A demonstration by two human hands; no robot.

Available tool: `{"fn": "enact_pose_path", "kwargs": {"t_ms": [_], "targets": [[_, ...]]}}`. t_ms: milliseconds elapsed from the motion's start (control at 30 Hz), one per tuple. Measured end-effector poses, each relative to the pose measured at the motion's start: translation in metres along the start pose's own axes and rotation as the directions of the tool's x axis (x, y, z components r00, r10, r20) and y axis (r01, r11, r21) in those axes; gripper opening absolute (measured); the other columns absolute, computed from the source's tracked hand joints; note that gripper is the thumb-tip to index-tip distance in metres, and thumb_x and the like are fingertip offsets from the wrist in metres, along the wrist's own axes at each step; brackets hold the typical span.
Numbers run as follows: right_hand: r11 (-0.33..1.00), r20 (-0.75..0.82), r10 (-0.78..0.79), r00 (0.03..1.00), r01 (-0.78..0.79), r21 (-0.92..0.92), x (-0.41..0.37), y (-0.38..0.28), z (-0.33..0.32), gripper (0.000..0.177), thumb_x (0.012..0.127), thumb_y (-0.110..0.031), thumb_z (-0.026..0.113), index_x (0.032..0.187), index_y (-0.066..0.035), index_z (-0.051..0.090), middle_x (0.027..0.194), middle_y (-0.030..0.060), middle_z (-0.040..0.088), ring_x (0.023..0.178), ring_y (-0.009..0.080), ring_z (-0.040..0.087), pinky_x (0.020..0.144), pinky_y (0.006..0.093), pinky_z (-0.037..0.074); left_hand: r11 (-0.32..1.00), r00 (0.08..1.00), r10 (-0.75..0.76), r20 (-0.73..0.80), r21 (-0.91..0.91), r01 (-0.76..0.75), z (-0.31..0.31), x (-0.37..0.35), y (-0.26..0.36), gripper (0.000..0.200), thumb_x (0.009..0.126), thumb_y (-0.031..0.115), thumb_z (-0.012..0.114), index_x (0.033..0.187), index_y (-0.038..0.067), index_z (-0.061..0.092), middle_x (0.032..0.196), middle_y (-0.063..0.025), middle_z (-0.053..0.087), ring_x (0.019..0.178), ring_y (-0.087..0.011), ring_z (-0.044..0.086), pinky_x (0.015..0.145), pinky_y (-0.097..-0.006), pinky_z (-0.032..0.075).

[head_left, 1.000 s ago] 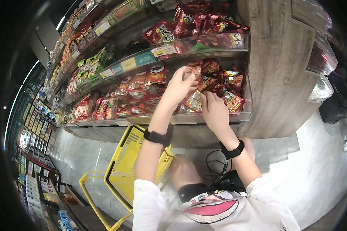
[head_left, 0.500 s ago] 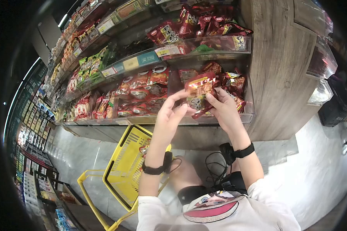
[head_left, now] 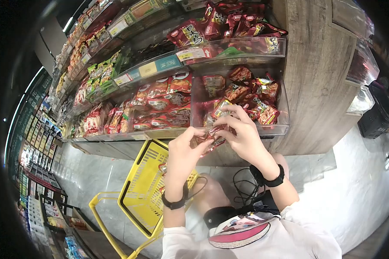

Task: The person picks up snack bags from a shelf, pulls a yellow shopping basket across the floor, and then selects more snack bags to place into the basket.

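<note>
A small red snack packet (head_left: 211, 139) is held up in front of the lower shelf, partly covered by my fingers. My left hand (head_left: 182, 152) pinches its left side between thumb and fingers. On the other side, my right hand (head_left: 243, 134) grips it with bent fingers, the thumb close to the left thumb. Behind the hands, a clear plastic bin (head_left: 282, 113) holds several similar red packets (head_left: 263, 110). To the left below stands a yellow shopping basket (head_left: 138, 203), with a few packets partly hidden behind my left forearm.
Red snack bags (head_left: 190, 34) fill the shelf above, behind a clear edge with price tags (head_left: 194, 53). More packets (head_left: 168, 108) lie in compartments to the left. A wooden panel (head_left: 311, 77) closes the shelf's right end. Black baskets (head_left: 376, 110) stand far right.
Both hands have come down towards me with the packet, away from the bin. The packet has been tilted, so its front shows less. My hands are nearer each other.
</note>
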State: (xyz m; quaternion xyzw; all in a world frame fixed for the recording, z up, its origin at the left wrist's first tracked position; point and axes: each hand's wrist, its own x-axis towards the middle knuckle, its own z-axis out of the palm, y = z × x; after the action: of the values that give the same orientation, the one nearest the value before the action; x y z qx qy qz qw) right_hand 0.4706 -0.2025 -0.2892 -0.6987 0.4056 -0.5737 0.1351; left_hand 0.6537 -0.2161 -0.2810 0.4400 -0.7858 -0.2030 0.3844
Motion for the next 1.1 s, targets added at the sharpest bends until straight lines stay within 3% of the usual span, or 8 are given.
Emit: {"fn": "enact_pose_path", "kwargs": {"t_ms": [133,333,533,633,700,833,967,1100], "targets": [[0.998,-0.020,-0.004,1.000,0.005,0.062,-0.001,-0.001,0.005,0.029,0.073,0.004,0.065,0.101,-0.005,0.062,0.112,0.0122,0.052,0.094,0.0272,0.058,0.078,0.0340,0.049,0.985,0.982,-0.163,0.092,-0.043,0.168,0.003,-0.003,0.021,0.043,0.069,0.011,0.077,0.107,0.002,0.058,0.086,-0.0128,0.068,0.072,-0.0176,0.065,0.067,-0.0291,0.051],[0.998,-0.146,-0.063,0.987,0.062,-0.012,-0.006,0.008,0.009,0.023,0.079,-0.002,0.063,0.102,-0.003,0.061,0.104,0.0147,0.056,0.097,0.0301,0.057,0.082,0.0370,0.047,0.988,0.964,-0.157,0.213,0.031,0.154,0.019,-0.011,-0.003,0.038,0.077,0.029,0.069,0.101,0.000,0.060,0.080,-0.0214,0.064,0.078,-0.0382,0.062,0.068,-0.0397,0.049],[0.634,-0.338,0.224,0.914,-0.400,-0.662,0.001,0.066,-0.024,0.033,0.078,-0.015,0.068,0.105,0.001,0.058,0.110,0.0220,0.054,0.097,0.0399,0.055,0.081,0.0442,0.046,0.954,0.976,-0.216,-0.033,-0.219,0.203,0.017,-0.023,-0.023,0.033,0.083,0.027,0.066,0.101,-0.001,0.062,0.084,-0.0165,0.067,0.077,-0.0252,0.066,0.071,-0.0338,0.049],[0.578,-0.285,0.454,0.844,-0.523,-0.627,0.013,0.069,-0.030,0.045,0.074,-0.019,0.071,0.112,-0.001,0.055,0.112,0.0244,0.052,0.100,0.0443,0.054,0.082,0.0467,0.047,0.907,0.963,-0.259,-0.077,-0.362,0.215,0.023,-0.023,-0.040,0.032,0.091,0.023,0.057,0.111,-0.001,0.056,0.093,-0.0100,0.065,0.083,-0.0153,0.060,0.077,-0.0311,0.046],[0.386,-0.270,0.591,0.760,-0.560,-0.733,0.021,0.070,-0.032,0.054,0.071,-0.022,0.074,0.116,-0.002,0.052,0.117,0.0261,0.051,0.102,0.0460,0.053,0.082,0.0468,0.048,0.794,0.938,-0.345,-0.021,-0.539,0.280,0.023,-0.025,-0.036,0.034,0.096,0.023,0.048,0.121,-0.001,0.049,0.104,-0.0067,0.060,0.090,-0.0128,0.054,0.084,-0.0282,0.043],[0.301,-0.245,0.687,0.684,-0.575,-0.761,0.026,0.081,-0.034,0.082,0.065,-0.030,0.079,0.131,-0.001,0.038,0.135,0.0290,0.038,0.104,0.0406,0.057,0.083,0.0430,0.050,0.539,0.894,-0.448,-0.001,-0.798,0.269,0.027,-0.037,-0.036,0.030,0.095,0.020,0.049,0.117,0.000,0.053,0.107,-0.0050,0.060,0.096,-0.0114,0.056,0.086,-0.0281,0.044],[0.377,-0.093,0.823,0.561,-0.660,-0.650,0.029,0.097,-0.043,0.083,0.065,-0.038,0.078,0.126,0.003,0.041,0.132,0.0309,0.041,0.108,0.0410,0.055,0.088,0.0411,0.049,0.373,0.892,-0.427,0.146,-0.871,0.321,0.029,-0.050,-0.053,0.038,0.094,0.019,0.047,0.125,-0.002,0.046,0.117,-0.0080,0.056,0.108,-0.0132,0.051,0.093,-0.0281,0.039],[0.423,-0.012,0.823,0.568,-0.627,-0.655,0.031,0.095,-0.046,0.089,0.064,-0.037,0.077,0.130,0.007,0.037,0.117,0.0283,0.055,0.105,0.0366,0.059,0.088,0.0383,0.049,0.616,0.898,-0.440,0.025,-0.719,0.322,0.032,-0.063,-0.041,0.039,0.095,0.019,0.048,0.126,-0.004,0.046,0.120,-0.0085,0.055,0.108,-0.0137,0.050,0.095,-0.0291,0.037]]}}
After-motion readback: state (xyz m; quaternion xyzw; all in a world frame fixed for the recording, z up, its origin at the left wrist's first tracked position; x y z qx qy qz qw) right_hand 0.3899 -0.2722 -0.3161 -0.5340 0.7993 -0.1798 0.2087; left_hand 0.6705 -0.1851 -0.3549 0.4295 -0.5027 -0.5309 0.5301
